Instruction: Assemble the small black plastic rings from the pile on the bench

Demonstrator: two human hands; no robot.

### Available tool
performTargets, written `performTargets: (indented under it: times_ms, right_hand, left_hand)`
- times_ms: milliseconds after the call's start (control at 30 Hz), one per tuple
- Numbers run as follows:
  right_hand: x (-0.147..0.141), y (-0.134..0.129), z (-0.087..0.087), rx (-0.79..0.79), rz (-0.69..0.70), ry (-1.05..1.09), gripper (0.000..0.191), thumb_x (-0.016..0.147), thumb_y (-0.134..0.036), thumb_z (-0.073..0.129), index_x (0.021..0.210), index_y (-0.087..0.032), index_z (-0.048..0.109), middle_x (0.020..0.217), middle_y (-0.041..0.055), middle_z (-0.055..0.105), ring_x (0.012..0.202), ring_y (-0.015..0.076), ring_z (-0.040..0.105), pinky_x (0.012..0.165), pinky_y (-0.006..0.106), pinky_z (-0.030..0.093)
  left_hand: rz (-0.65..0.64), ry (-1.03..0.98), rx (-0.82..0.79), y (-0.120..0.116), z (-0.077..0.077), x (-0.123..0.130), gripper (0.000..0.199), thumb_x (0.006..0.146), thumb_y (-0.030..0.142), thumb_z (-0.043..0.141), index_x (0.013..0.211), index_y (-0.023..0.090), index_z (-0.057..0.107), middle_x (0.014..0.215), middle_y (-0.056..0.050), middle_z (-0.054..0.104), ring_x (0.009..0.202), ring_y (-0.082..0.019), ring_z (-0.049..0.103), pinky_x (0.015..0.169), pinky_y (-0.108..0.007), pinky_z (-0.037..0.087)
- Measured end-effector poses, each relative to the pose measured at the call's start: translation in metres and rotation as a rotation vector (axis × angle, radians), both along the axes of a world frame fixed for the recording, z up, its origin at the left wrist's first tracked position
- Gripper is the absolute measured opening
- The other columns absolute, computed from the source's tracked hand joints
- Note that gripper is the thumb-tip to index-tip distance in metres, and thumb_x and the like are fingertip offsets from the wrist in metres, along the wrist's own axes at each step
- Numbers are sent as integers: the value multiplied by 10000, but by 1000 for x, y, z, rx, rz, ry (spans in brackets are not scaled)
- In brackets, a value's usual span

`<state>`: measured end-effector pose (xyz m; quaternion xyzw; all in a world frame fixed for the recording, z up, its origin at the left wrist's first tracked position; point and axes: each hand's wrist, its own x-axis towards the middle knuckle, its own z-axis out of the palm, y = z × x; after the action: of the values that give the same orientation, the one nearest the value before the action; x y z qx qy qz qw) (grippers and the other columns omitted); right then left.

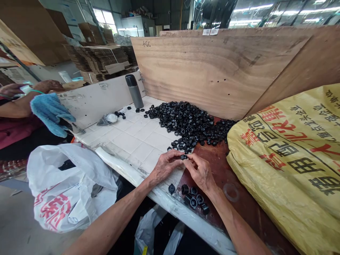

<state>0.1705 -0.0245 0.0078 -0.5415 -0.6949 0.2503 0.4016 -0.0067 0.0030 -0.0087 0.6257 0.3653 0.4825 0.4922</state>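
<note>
Between the fingertips of both hands is a small black plastic cap (183, 157), held just in front of the heap. My left hand (168, 165) pinches it from the left, thumb and fingers closed. From the right, my right hand (199, 171) grips the same piece with bent fingers. A large heap of black plastic caps (183, 118) lies beyond the hands against the wooden board. Nearer to me, below my right hand, sits a small group of black round caps (193, 202), with a single one (171, 188) to their left.
A grey thermos (135, 92) stands at the back left, near a small clear bag (107, 119). White plastic bag (71, 187) hangs left of the table edge; a yellow sack (287, 159) lies right. A tall wooden board (220, 67) closes the back. Another person's arm (20, 102) shows far left.
</note>
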Motion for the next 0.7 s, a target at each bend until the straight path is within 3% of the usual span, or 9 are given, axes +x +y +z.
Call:
performTargets:
  times_ms: [100, 200, 300, 433, 567, 700]
  right_hand:
    - [0, 0, 0, -1, 3, -8, 335, 924, -411, 548, 681, -190, 619, 571, -26, 545, 523, 119, 493, 539, 223, 392]
    - [0, 0, 0, 15, 6, 21, 266, 906, -411, 575, 780, -187, 643, 653, -13, 601, 567, 128, 535, 567, 223, 421]
    - [1, 0, -1, 17, 10, -15, 330, 926, -408, 541, 682, -195, 603, 586, -17, 569, 532, 128, 513, 559, 231, 418]
    - [1, 0, -1, 31, 19, 67, 181, 891, -366, 572, 884, -202, 647, 738, 15, 673, 620, 156, 600, 614, 245, 473]
    - [-3, 0, -4, -108, 6, 164, 165, 870, -365, 572, 868, -206, 616, 632, -8, 631, 525, 150, 574, 524, 242, 452]
    - [-8, -1, -6, -339, -50, 332, 192, 851, -384, 572, 799, -200, 587, 478, -59, 523, 417, 123, 474, 458, 226, 385]
  left_hand:
    - [-16, -1, -4, 0, 0, 0, 269, 823, 284, 725, 1084, 216, 737, 1040, -65, 664, 955, -197, 636, 878, -336, 518]
    - [-18, 7, -3, 0, 1, -1, 282, 825, 315, 722, 1086, 210, 736, 1039, -72, 669, 949, -201, 634, 878, -343, 521]
    - [-18, 2, -11, -1, 4, -1, 289, 817, 336, 728, 1079, 213, 740, 1032, -72, 670, 943, -203, 637, 871, -345, 527]
    - [-45, 12, -21, -2, 9, 1, 273, 828, 327, 717, 1075, 211, 741, 1027, -76, 682, 946, -207, 646, 876, -346, 528]
    - [-59, 41, 2, -2, 5, 2, 255, 840, 306, 701, 1070, 197, 724, 1011, -74, 694, 931, -205, 658, 865, -343, 530]
    - [-39, 181, 167, -3, -2, 1, 226, 870, 255, 651, 1087, 207, 692, 1002, -64, 696, 917, -194, 649, 875, -344, 508]
